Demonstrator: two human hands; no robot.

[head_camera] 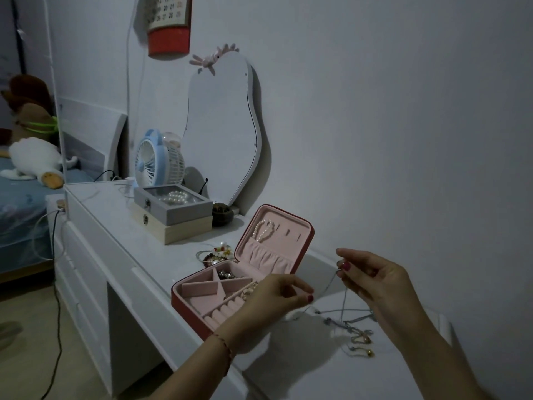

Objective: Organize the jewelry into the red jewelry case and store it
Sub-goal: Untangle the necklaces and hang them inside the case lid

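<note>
While the red jewelry case [230, 287] lies open on the white table [115, 215], the head view shows both hands raised just in front of it, each pinching one thin silver chain [327, 287] between thumb and fingertip. The left hand [268, 301] hangs over the case's front corner, fingers curled round its end of the chain; the right hand [375, 284] holds the other end to the right of the case, and the chain sags between them, trailing down toward a small tangle of chains and gold-tipped pieces [354, 333] on the table right of the case.

The chain looks very light, limp and fine, so it will likely swing, kink and snag on the tangle below; taking it near the ends and lifting slowly seems safest, and hard pulling could break it. The case is padded pink inside: its propped lid carries a pearl bracelet [264, 230] on hooks above a gathered pocket, and its base has dividers and ring rolls with a few pieces already in.

Behind the case sit more loose ornaments [215, 254], a dark bowl [222, 213], and a grey glass-lidded box [173, 203] on a pale wooden box [184, 229]. Farther back stand a blue fan [157, 161] and a wavy mirror [225, 131] leaning on the wall. The room is dim; a bed with plush toys [34, 157] lies far left of the case. The tabletop looks smooth and glossy, so small pieces could slide.
</note>
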